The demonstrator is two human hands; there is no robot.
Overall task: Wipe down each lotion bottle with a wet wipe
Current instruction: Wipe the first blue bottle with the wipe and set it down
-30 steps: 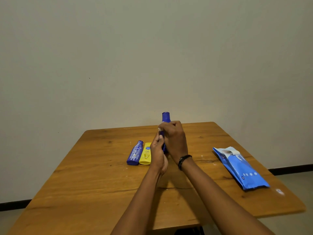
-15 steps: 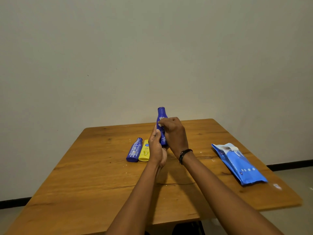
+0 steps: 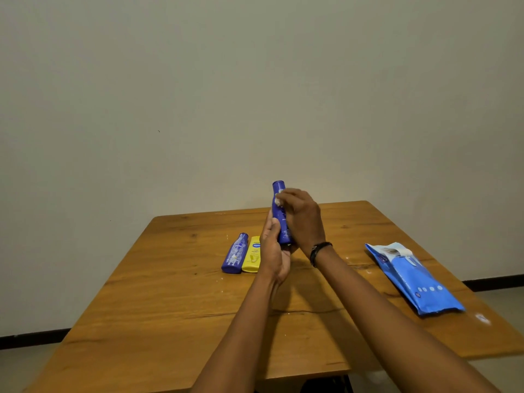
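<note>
A person's left hand (image 3: 273,251) wraps its curled fingers round the lower half of a dark blue lotion bottle (image 3: 282,222), holding it nearly upright above the middle of a wooden table (image 3: 170,293). The right hand (image 3: 302,219) closes over the bottle's upper part from the right side, its bent fingers pinching a crumpled white wet wipe (image 3: 278,201) against the shoulder, just below the cap. The bottle is smooth, glossy plastic, slim and rounded, with a cylindrical cap of the same blue; small print on its side is too fine to read. A black beaded wristband (image 3: 319,251) circles the right wrist.

To the left of the hands, 2 more bottles lie flat on the table, touching side by side with caps pointing away: a lying blue bottle (image 3: 235,253) with a pale printed label and a yellow bottle (image 3: 252,255) with a blue oval logo. Well to the right rests a soft, shiny blue wipes pack (image 3: 414,279), its white flap at the far end. The tabletop is warm, grained wood with dark knots and white specks. A plain beige wall (image 3: 255,80) stands behind.
</note>
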